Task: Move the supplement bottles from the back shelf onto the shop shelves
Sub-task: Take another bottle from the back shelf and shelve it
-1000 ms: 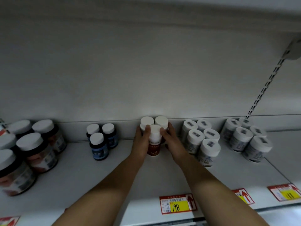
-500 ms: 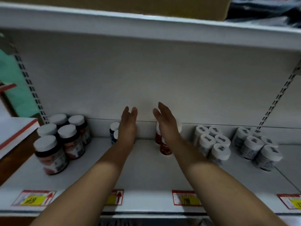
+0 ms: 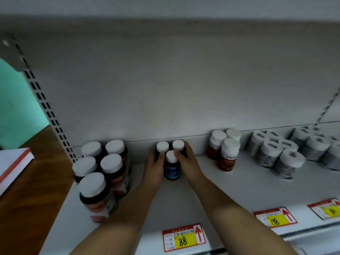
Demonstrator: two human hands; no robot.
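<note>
A: Head view: three blue bottles (image 3: 172, 167), white-capped, stand in a tight triangle at the back of the shelf (image 3: 230, 192), above the 88 price tag (image 3: 184, 238).

B: To do this well, I'd press both palms evenly on the sides, keep the trio upright, and avoid nudging the big dark jars (image 3: 103, 173) to the left or the red bottles (image 3: 225, 153) to the right.

A: And the hands?

B: The left hand (image 3: 154, 167) cups the cluster's left side; the right hand (image 3: 185, 161) wraps the right, fingers curled over a rear cap. Both are partly closed, clamped on the bottles, which rest on the shelf.
</note>
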